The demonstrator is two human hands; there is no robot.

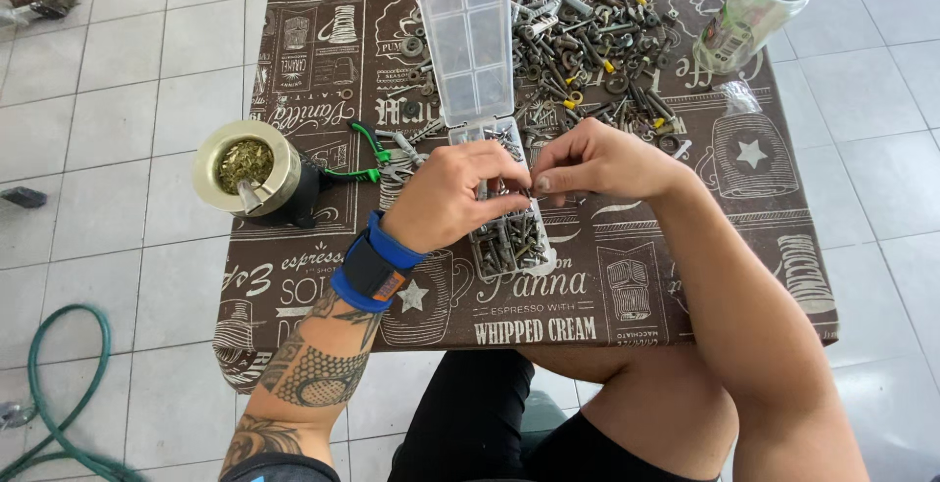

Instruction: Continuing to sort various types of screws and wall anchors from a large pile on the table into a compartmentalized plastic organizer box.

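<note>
Tray: clear plastic compartment box [511, 245], long axis running away from the person, directly beneath both hands.
Left hand [452, 200]: fingers curled, pinching small screws.
Right hand [599, 161]: fingers pinched shut, contents too small to tell.

The desk [685, 276] has a dark brown cloth with cream coffee drawings and letters, the box [470, 42] is clear plastic, the screws [587, 42] are grey with some yellow pieces, the cup [250, 169] is brass-coloured with green herb, and the wristband [372, 267] is blue and black.
</note>
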